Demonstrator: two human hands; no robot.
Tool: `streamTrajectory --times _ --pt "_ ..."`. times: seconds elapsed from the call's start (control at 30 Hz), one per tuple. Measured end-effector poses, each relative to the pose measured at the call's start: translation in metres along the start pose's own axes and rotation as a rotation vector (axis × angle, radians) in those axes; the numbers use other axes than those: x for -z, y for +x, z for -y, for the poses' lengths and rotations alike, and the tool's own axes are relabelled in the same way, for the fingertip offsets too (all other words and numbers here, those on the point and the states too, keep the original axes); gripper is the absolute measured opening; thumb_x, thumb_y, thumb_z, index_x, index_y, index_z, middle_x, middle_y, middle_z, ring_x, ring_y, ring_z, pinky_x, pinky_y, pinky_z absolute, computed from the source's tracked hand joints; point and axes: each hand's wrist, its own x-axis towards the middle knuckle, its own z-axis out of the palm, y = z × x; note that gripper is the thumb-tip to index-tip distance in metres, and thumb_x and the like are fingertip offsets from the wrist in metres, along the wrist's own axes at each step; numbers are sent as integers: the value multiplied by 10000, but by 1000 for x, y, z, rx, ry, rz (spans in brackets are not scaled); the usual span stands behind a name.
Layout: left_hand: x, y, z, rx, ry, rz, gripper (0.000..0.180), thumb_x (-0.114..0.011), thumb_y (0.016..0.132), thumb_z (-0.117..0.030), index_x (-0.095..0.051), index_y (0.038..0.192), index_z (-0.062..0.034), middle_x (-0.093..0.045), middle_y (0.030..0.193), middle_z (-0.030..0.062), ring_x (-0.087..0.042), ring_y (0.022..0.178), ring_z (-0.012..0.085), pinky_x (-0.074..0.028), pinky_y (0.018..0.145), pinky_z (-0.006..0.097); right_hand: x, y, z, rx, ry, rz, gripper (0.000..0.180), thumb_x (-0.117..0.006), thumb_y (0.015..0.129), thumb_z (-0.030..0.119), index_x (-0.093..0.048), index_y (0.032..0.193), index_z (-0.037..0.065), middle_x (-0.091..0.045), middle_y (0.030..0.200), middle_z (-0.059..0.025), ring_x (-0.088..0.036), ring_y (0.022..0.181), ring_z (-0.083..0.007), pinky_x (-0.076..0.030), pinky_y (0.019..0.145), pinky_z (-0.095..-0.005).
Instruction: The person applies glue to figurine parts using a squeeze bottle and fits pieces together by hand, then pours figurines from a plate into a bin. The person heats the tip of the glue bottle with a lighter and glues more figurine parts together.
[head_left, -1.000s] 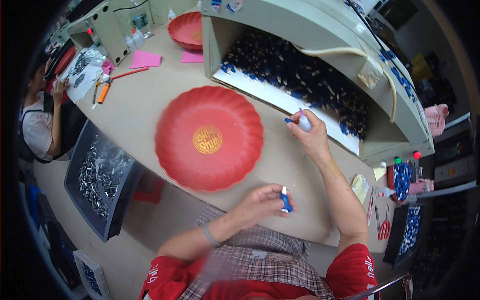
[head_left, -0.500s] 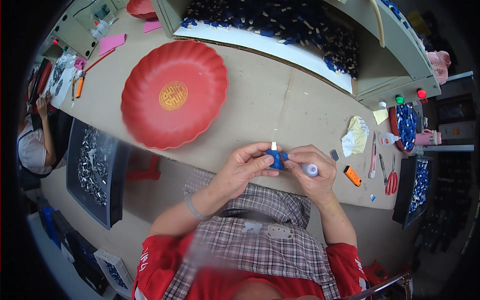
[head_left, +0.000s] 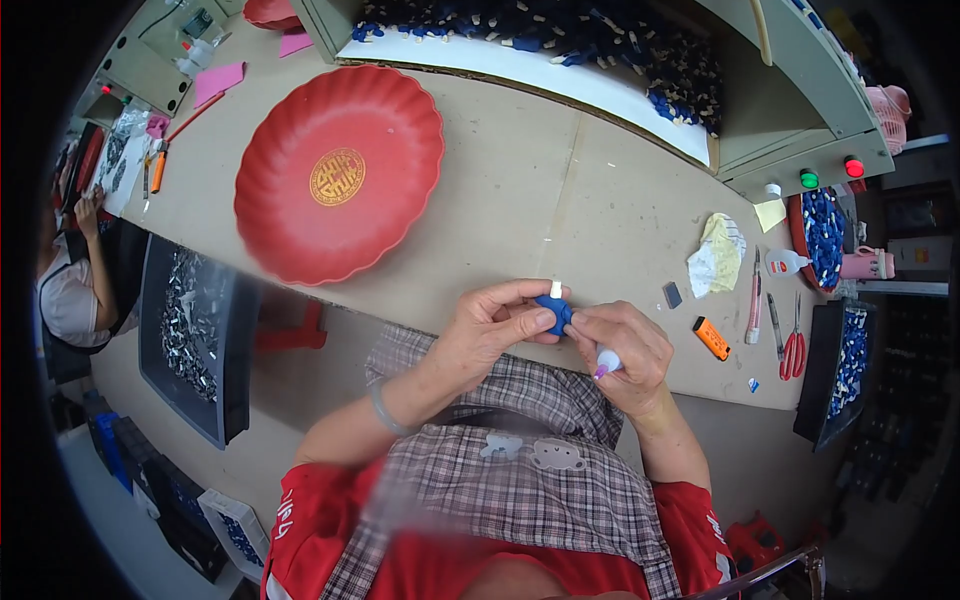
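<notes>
A small blue piece with a cream-white peg (head_left: 555, 288) on top is pinched between the thumb and fingers of my left hand (head_left: 485, 328), just off the table's near edge. My right hand (head_left: 640, 350) is closed around a small white squeeze bottle (head_left: 608, 360) with a purple tip, which points down toward my apron. The thumb and forefinger of that same hand press against the right side of the blue piece (head_left: 553, 315). Whether they pinch a separate blue bit there is hidden.
A large red scalloped dish (head_left: 400, 190) lies left on the table. To the right are a crumpled cloth (head_left: 716, 255), an orange lighter (head_left: 711, 339), a knife (head_left: 753, 300) and red-handled scissors (head_left: 793, 355). Blue pieces (head_left: 560, 30) fill the box behind. A co-worker's arm (head_left: 95, 250) shows far left.
The bottle has swung in my right hand, so its tip now points down. My right fingertips have closed in on the blue piece; a blue bit seen between them earlier is no longer distinct.
</notes>
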Motion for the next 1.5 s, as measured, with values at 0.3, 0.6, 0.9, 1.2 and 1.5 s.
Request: streamTrajectory --times 0.3,0.6,0.9,1.2,1.5 --pt "-1 -2 1 -30 85 -39 289 -605 876 -38 -591 1161 10 -643 1063 112 -638 926 173 -559 792 294 5 0 0 152 -128 77 237 -709 652 -55 -634 876 -45 -628 783 -121 -631 635 -207 -505 487 -265" --pt "-3 -5 -2 50 58 -40 289 -613 874 -45 -597 1157 8 -651 1028 116 -644 903 168 -566 771 278 5 -7 2 69 -52 72 257 -699 650 -64 -629 897 -43 -630 795 -134 -634 651 -215 -521 516 -275" --pt "-8 -4 1 92 109 -26 307 -598 881 -33 -583 1184 19 -648 1062 120 -638 939 169 -567 775 268 16 -10 -4 179 -134 188 240 -705 648 -71 -629 870 -22 -638 792 -136 -638 637 -222 -506 508 -282" --pt "-12 -12 -5 90 274 -88 318 -577 895 -33 -569 1210 13 -649 1051 101 -634 906 147 -564 766 257 11 0 -6 88 93 224 244 -686 634 -61 -622 869 -63 -605 836 -151 -625 683 -258 -521 554 -321" --pt "-8 -9 14 -5 306 -41 352 -591 906 -91 -544 1242 1 -652 1046 83 -612 885 113 -554 763 260 5 -15 -1 75 4 154 245 -678 684 -120 -578 869 4 -623 785 -158 -624 666 -282 -508 567 -332"
